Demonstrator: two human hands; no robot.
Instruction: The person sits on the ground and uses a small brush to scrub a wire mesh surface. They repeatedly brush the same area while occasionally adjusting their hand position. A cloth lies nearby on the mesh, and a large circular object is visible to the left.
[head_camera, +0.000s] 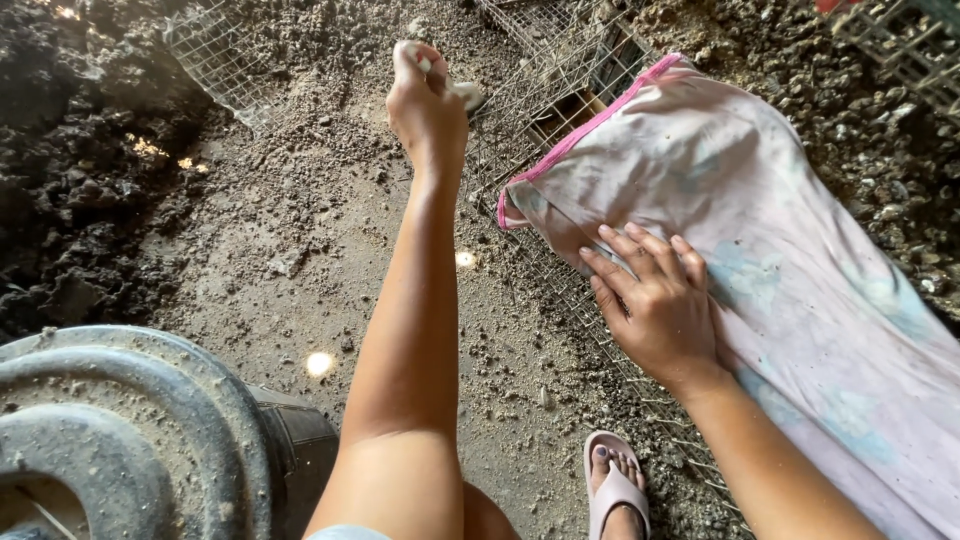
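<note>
right hand (655, 305) flat on sack (760, 250)

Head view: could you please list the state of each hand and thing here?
Left hand: stretched forward, fingers closed on a small pale object.
Right hand: flat, fingers spread on the sack.
Pale sack: lying on wire mesh, soiled.
Dark round lid: dusty.

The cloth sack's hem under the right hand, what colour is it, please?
Bright pink hem, clearest in the head view.
</note>
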